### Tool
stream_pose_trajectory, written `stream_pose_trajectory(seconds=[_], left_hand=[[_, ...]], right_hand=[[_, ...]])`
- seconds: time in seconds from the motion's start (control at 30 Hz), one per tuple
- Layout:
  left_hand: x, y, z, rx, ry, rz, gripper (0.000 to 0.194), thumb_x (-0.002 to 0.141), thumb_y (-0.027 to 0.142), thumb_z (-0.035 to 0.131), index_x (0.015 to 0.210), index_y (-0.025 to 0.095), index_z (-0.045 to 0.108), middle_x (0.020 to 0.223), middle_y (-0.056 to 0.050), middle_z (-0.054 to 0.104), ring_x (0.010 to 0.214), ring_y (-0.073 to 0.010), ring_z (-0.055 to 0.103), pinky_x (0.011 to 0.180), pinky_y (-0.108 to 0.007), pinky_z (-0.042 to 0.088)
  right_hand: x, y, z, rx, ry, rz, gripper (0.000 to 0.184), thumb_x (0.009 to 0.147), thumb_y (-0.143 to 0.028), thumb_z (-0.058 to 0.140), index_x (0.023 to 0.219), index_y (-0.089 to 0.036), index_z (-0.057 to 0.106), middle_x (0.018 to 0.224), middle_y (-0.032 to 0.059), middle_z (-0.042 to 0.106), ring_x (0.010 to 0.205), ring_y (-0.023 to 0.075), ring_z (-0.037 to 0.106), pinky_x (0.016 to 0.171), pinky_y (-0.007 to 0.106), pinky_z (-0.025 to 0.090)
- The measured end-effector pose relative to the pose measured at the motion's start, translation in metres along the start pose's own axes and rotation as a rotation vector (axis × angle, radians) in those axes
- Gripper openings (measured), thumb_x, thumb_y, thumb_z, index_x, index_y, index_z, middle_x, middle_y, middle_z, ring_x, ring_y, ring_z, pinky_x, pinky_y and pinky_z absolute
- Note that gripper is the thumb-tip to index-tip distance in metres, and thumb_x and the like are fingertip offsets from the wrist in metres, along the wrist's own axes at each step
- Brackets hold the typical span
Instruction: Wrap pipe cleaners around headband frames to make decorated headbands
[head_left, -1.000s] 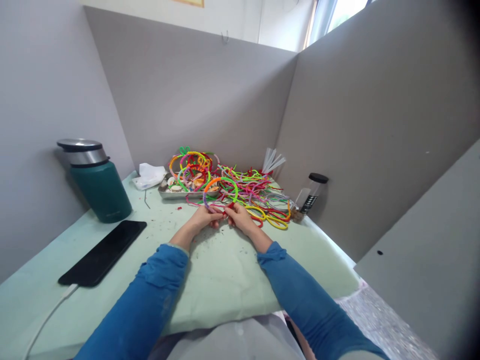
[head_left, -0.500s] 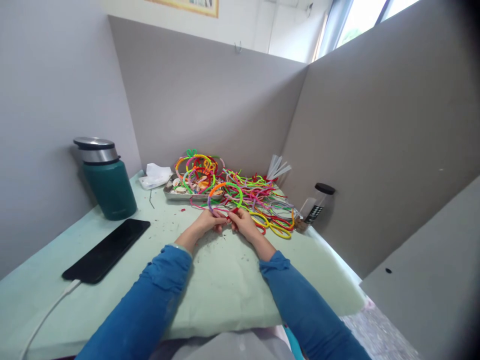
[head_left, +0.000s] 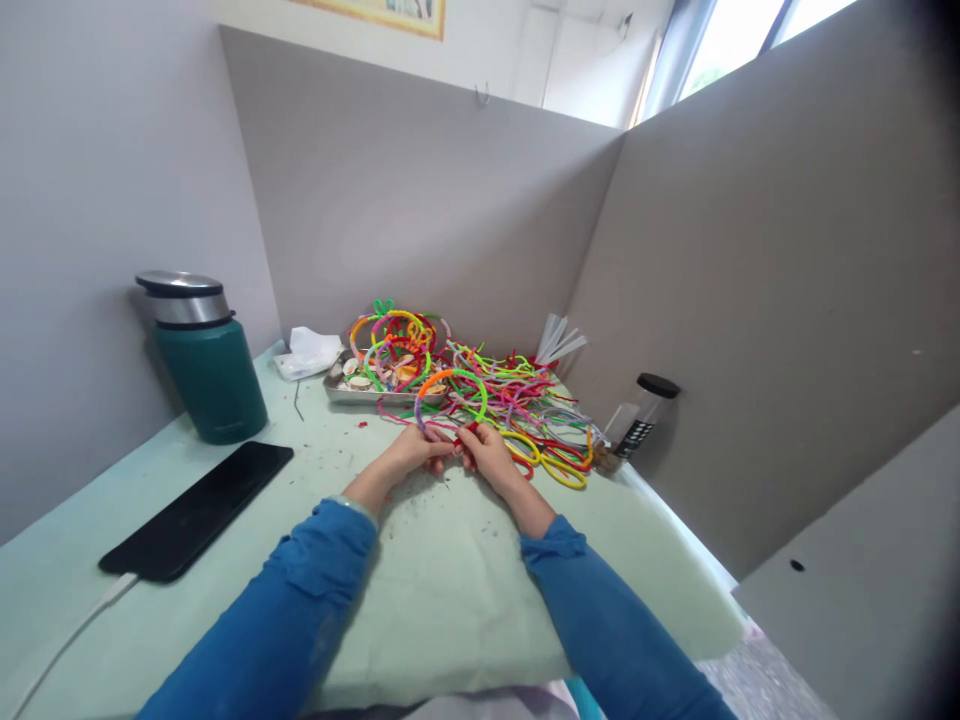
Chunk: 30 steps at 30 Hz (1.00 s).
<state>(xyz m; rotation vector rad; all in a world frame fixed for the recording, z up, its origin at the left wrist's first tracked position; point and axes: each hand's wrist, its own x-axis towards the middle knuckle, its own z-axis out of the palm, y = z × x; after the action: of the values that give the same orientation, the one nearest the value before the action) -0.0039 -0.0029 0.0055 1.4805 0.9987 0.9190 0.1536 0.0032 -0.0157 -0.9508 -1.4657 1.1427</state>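
Observation:
Both my hands hold a multicoloured pipe-cleaner ring (head_left: 452, 373) by its lower ends, over the middle of the table. Its arch stands up above my fingers, purple at the left, orange on top and green at the right. My left hand (head_left: 416, 452) pinches the left end. At the right end my right hand (head_left: 486, 452) is closed, with a bit of red pipe cleaner at the fingertips. The fingertips of both hands nearly meet, and they hide the exact joint. Yellow pipe-cleaner loops (head_left: 564, 470) lie just right of my right hand.
Behind my hands, a metal tray (head_left: 352, 397) holds shells and finished coloured rings, beside a pile of pipe cleaners (head_left: 510, 385). A green bottle (head_left: 210, 385) and a phone (head_left: 196, 510) on a cable are at left. A clear jar (head_left: 637, 425) stands right, by grey partitions (head_left: 420, 180).
The view has shifted slightly. My hands keep almost the same place and grip on the ring, with only small finger movement.

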Motion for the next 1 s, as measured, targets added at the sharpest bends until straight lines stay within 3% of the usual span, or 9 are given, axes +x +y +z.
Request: stream_pose_trajectory(seconds=[0.2, 0.4, 0.6, 0.83, 0.97, 1.0], left_hand=[[0.000, -0.004, 0.001, 0.001, -0.008, 0.009, 0.029, 0.064, 0.036, 0.072, 0.074, 0.011, 0.063, 0.048, -0.001, 0.058, 0.039, -0.0103, 0.052, 0.041, -0.021, 0.039], [0.000, -0.004, 0.004, 0.029, 0.015, 0.016, 0.029, 0.068, 0.039, 0.068, 0.071, 0.011, 0.061, 0.042, 0.001, 0.054, 0.036, -0.0096, 0.048, 0.041, -0.021, 0.038], [-0.001, 0.001, 0.008, 0.006, 0.064, -0.019, 0.032, 0.067, 0.043, 0.067, 0.067, 0.012, 0.057, 0.053, -0.001, 0.057, 0.037, -0.0088, 0.048, 0.039, -0.021, 0.037], [0.000, -0.001, 0.012, 0.162, 0.165, -0.037, 0.033, 0.074, 0.046, 0.059, 0.068, 0.014, 0.058, 0.054, 0.000, 0.058, 0.035, -0.0072, 0.042, 0.036, -0.020, 0.029], [-0.003, 0.008, 0.011, 0.320, 0.255, 0.058, 0.034, 0.078, 0.043, 0.055, 0.060, 0.014, 0.059, 0.053, 0.001, 0.055, 0.048, -0.0082, 0.043, 0.046, -0.019, 0.031], [-0.004, 0.011, 0.010, 0.357, 0.233, 0.066, 0.034, 0.079, 0.041, 0.053, 0.060, 0.014, 0.060, 0.052, 0.002, 0.054, 0.049, -0.0080, 0.042, 0.048, -0.019, 0.031]], right_hand=[[-0.002, -0.001, 0.003, -0.011, 0.054, -0.005, 0.028, 0.078, -0.044, 0.055, 0.071, -0.017, 0.050, 0.046, -0.0059, 0.052, 0.033, 0.0065, 0.041, 0.033, 0.017, 0.029], [-0.002, 0.004, 0.006, -0.011, 0.074, -0.016, 0.026, 0.078, -0.042, 0.055, 0.074, -0.017, 0.051, 0.055, -0.0029, 0.058, 0.035, 0.0069, 0.045, 0.033, 0.018, 0.032], [-0.008, 0.001, 0.007, 0.020, 0.079, -0.020, 0.027, 0.079, -0.042, 0.053, 0.073, -0.016, 0.050, 0.056, -0.0023, 0.057, 0.034, 0.0061, 0.044, 0.034, 0.018, 0.034], [-0.009, -0.004, 0.016, 0.098, 0.157, 0.167, 0.031, 0.079, -0.047, 0.053, 0.071, -0.017, 0.049, 0.053, -0.0033, 0.053, 0.033, 0.0060, 0.041, 0.031, 0.017, 0.031], [-0.014, -0.012, 0.017, 0.098, 0.107, 0.191, 0.042, 0.081, -0.055, 0.049, 0.061, -0.017, 0.046, 0.046, -0.0037, 0.047, 0.034, 0.0068, 0.041, 0.033, 0.018, 0.032], [-0.016, -0.013, 0.016, 0.095, 0.101, 0.206, 0.042, 0.081, -0.054, 0.048, 0.061, -0.017, 0.047, 0.047, -0.0031, 0.047, 0.035, 0.0073, 0.042, 0.035, 0.018, 0.034]])
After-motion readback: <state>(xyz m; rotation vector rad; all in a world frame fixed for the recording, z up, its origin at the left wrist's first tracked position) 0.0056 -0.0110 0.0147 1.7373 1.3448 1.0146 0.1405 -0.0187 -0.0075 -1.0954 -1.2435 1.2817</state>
